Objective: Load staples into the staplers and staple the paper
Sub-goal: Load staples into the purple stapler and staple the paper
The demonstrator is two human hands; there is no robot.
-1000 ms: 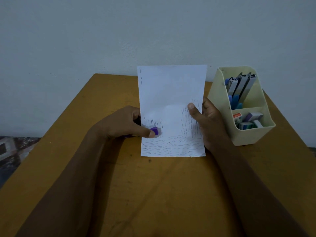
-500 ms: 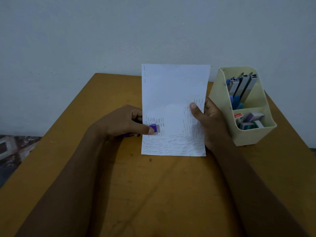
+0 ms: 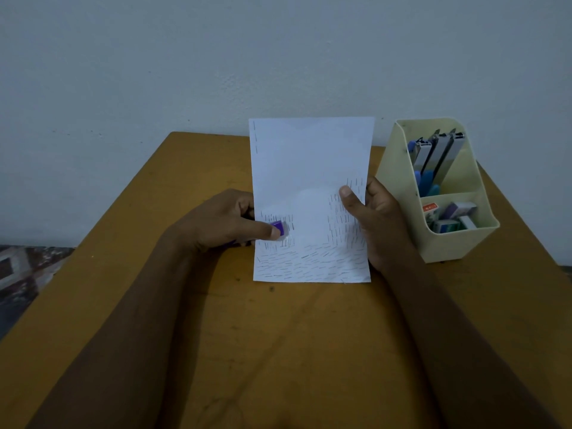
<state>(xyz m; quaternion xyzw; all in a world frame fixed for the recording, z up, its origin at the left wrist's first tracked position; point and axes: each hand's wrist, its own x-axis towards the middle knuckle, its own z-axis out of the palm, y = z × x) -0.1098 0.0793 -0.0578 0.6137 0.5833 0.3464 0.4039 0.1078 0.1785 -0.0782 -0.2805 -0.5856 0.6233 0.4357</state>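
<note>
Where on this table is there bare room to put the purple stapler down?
Bare table lies left of the left hand, which grips the purple stapler, and on the near side of the paper's bottom edge. The right is crowded: the right hand, pinching the paper, sits close beside the cream organizer.

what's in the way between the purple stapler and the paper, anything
Nothing visible. The left hand grips the purple stapler, whose nose is already over the left edge of the paper, among staples driven into it. The right hand holds the sheet's right edge. The cream organizer sits further right, off the stapler's path.
</note>
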